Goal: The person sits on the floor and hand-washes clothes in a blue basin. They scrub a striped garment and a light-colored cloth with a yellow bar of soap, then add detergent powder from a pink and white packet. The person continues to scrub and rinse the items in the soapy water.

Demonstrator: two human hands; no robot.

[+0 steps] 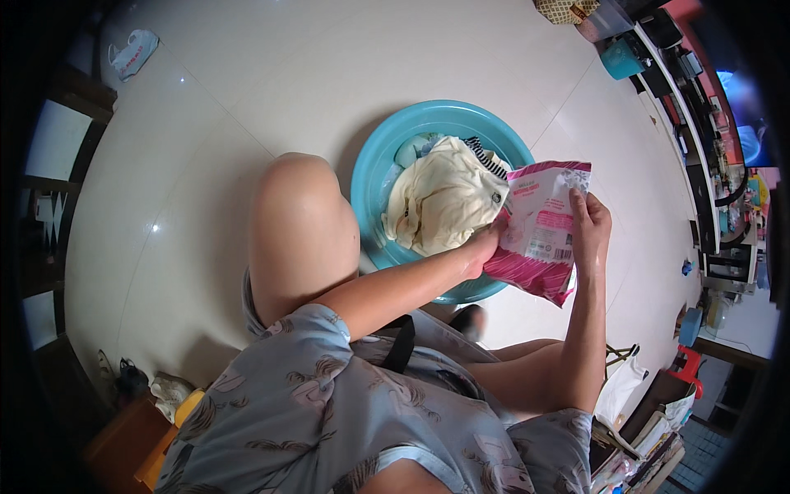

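Observation:
A pink and white plastic packet [540, 231] bearing print and a barcode is held up over the right rim of a turquoise plastic basin [426, 114]. My right hand [590, 219] pinches the packet's right edge, thumb on the printed face. At its lower left edge is my left hand [487, 250], gripping it with the fingers mostly hidden behind the packet. Inside the basin lies a heap of cream-coloured cloth [438, 197], which looks like a garment. Black-and-white striped fabric [487, 159] shows at its upper right, and a pale floral piece [416, 148] at its upper left.
My bent left knee [302, 197] is beside the basin's left side. Pale floor tiles [247, 74] surround it. A plastic bag [134, 54] lies at the far upper left. Along the right stand a low TV cabinet [685, 117], a teal bin [622, 58] and a red stool [688, 370].

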